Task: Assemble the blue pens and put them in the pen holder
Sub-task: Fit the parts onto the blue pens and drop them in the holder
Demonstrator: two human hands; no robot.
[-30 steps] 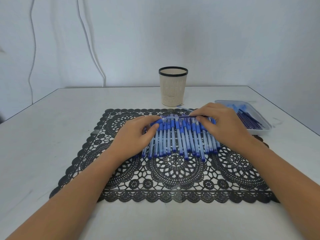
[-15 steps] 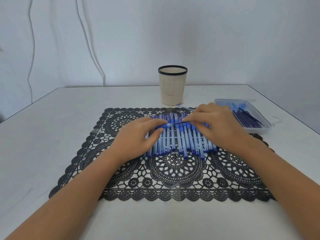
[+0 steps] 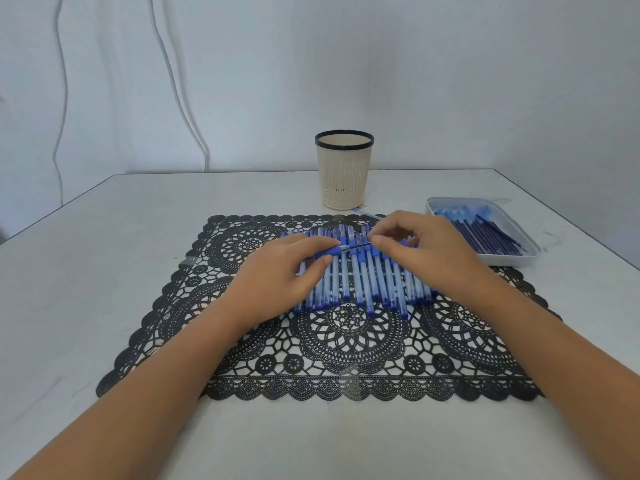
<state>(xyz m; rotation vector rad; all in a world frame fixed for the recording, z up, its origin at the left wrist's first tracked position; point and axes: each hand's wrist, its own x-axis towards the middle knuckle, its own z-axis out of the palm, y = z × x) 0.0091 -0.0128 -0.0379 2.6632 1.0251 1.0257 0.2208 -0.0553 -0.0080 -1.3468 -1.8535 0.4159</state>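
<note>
Holding a pen barrel (image 3: pixel 327 252) in your left hand (image 3: pixel 277 275), fingers pinched on its blue grip, and feeding a refill (image 3: pixel 358 245) in w/ your right hand (image 3: pixel 426 252), thumb and forefinger pinched on the thin rod. Barrel's long axis is running left-right, open end facing the right hand, so the push is going straight leftward. All this is hovering over the pen row (image 3: pixel 367 282) on the mat (image 3: pixel 346 341). Pen holder (image 3: pixel 344 171) is standing on the counter (image 3: pixel 104 271) beyond, looking empty afaict. Spare refills are sitting in the tray (image 3: pixel 519 261), nearer your right hand.
</note>
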